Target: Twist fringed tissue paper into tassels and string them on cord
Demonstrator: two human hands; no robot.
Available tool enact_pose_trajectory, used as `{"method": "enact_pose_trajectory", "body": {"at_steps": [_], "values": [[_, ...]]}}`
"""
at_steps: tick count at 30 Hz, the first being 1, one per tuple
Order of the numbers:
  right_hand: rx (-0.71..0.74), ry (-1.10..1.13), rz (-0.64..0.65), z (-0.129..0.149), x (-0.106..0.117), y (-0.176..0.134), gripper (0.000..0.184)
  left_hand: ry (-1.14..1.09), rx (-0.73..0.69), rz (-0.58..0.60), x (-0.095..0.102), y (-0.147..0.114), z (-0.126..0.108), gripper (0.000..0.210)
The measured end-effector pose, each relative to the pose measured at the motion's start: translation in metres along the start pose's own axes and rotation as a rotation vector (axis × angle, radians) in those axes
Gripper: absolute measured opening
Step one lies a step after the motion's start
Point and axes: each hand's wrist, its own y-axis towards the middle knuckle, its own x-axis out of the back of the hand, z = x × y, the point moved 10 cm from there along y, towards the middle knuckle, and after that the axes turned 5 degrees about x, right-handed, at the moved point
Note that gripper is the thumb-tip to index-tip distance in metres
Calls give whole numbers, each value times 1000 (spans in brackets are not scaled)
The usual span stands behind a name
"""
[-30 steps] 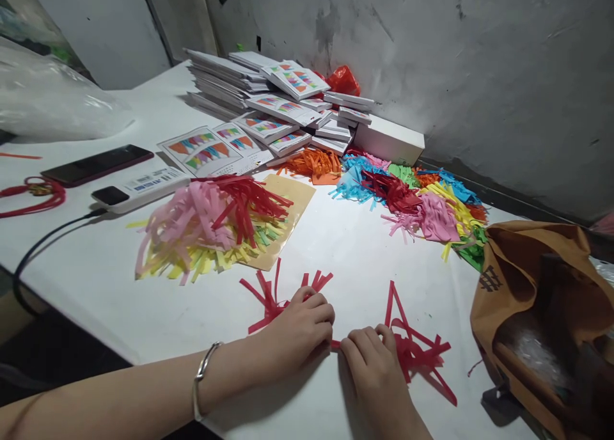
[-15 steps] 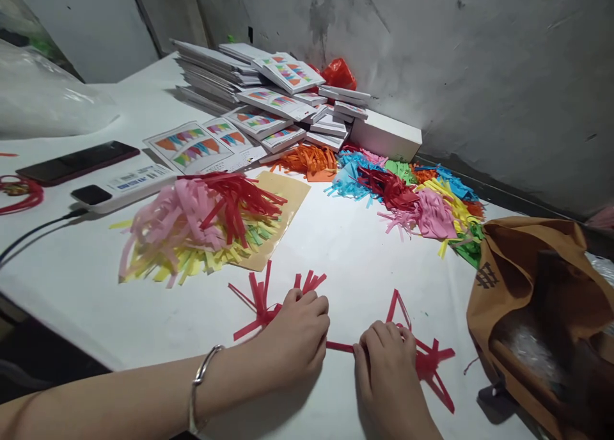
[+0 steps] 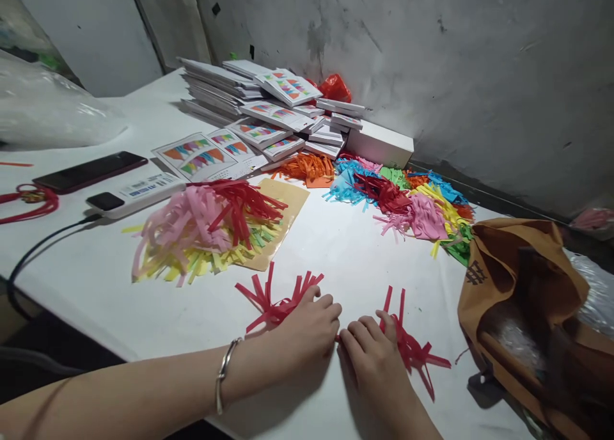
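Observation:
A red fringed paper tassel lies across the white table, its left fringe (image 3: 275,307) spread beyond my left hand (image 3: 309,331) and its right fringe (image 3: 412,349) fanned out past my right hand (image 3: 371,357). Both hands are closed on the tassel's narrow middle, knuckles up, close together. Only a tiny bit of red shows in the gap between them; the fingertips are hidden underneath. A silver bracelet circles my left wrist. Just behind my left hand, a pile of pink, red and yellow-green fringed paper (image 3: 192,229) rests on a tan envelope (image 3: 288,213).
Several coloured fringed bundles (image 3: 391,194) line the wall side, below stacked printed packets (image 3: 278,117) and a white box (image 3: 381,144). An open brown bag (image 3: 503,261) stands at right. A phone (image 3: 91,171) and a cabled white device (image 3: 139,194) lie at left.
My hands have drawn closer together, so the red strip visible between them has shrunk to a small bit. The camera view has shifted slightly.

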Motion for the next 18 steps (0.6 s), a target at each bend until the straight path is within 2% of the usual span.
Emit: {"method": "enact_pose_trajectory", "body": {"at_steps": [2,4,8,11,12,14,16,18], "values": [[58,-85,-32,6,3,4,30,-27,42,37,4,2,7,10],[100,-110,-81,10,12,5,33,-167,95,93,11,0,16,9],[259,-129,-168,26,54,-1,28,-753,200,209,28,-15,19,19],[337,-163,-153,37,81,-5,24,-1146,298,351,22,-26,7,25],[312,-143,-181,38,91,-5,22,-1282,327,398,17,-29,-1,29],[169,-29,-311,32,110,-6,18,-1536,350,445,12,-32,-18,35],[-27,161,-456,20,119,-11,16,-1704,341,411,11,-31,-32,41],[-184,353,-560,12,113,-22,15,-1772,331,317,12,-29,-40,45]]}}
